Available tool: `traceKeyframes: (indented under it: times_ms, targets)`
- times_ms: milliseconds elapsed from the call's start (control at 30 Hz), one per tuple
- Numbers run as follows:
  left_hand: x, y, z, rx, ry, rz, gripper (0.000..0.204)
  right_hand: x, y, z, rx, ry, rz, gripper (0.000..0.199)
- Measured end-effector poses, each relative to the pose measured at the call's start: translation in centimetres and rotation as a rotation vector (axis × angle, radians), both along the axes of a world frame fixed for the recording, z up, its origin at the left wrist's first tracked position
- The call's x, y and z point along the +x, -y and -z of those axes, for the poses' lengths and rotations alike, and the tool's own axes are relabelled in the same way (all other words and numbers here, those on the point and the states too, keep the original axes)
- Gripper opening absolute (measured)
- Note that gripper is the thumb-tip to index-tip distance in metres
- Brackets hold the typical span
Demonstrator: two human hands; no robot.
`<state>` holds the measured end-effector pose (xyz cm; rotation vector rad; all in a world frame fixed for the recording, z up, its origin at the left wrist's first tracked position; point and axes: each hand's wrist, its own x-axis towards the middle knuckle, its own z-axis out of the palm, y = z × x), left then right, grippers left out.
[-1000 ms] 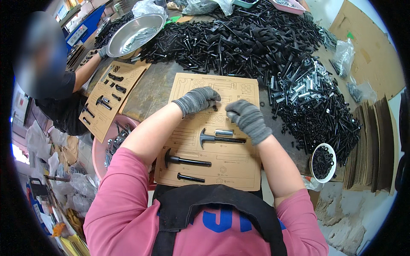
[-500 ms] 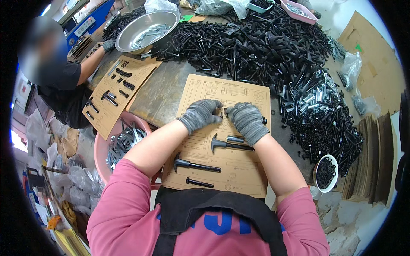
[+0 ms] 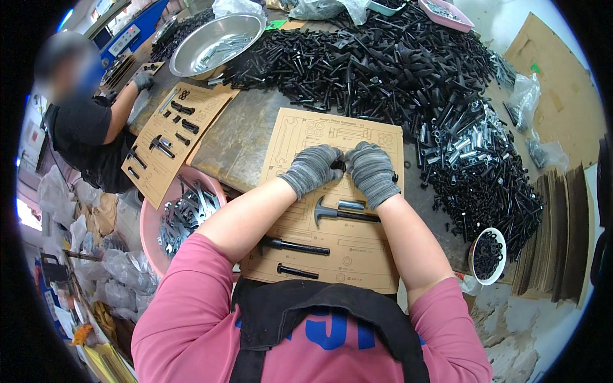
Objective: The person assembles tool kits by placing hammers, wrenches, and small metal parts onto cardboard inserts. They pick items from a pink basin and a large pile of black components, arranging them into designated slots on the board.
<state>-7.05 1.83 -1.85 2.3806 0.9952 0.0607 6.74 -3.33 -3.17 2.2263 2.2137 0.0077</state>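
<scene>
Gloves meet: our left hand (image 3: 314,167) and right hand (image 3: 371,171) curl, fingers closed over small black part (image 3: 339,166) on cardboard card (image 3: 357,255). We judge it rigid, light; pinch ends.

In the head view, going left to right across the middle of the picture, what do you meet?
Co-worker in a black shirt → pink tub of wrenches → left hand → right hand → heap of black bolts → stack of cardboard sheets.
</scene>
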Motion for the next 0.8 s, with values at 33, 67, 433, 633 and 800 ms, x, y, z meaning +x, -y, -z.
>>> traceKeyframes:
  times_ms: [33,67,433,633,800]
  targets:
    - [0.0,0.0,-0.1,-0.011,-0.004,-0.002,0.030,-0.2,0.1,-0.1,-0.011,-0.011,0.022,0.018]
    - [0.1,0.1,-0.2,-0.023,-0.008,-0.003,0.030,-0.3,0.2,-0.2,-0.022,-0.022,0.044,0.017]
    - [0.7,-0.6,-0.7,-0.052,-0.070,0.095,0.032,2.5,3.3,-0.7,0.393,-0.283,0.002,0.018]
    - [0.8,-0.8,-0.5,-0.094,0.019,0.135,0.031,7.5,11.8,-0.8,0.499,-0.447,0.066,0.016]
    - [1.3,-1.0,-1.2,-0.168,0.022,0.038,0.041,13.2,18.6,0.8,0.514,-0.265,0.407,0.020]
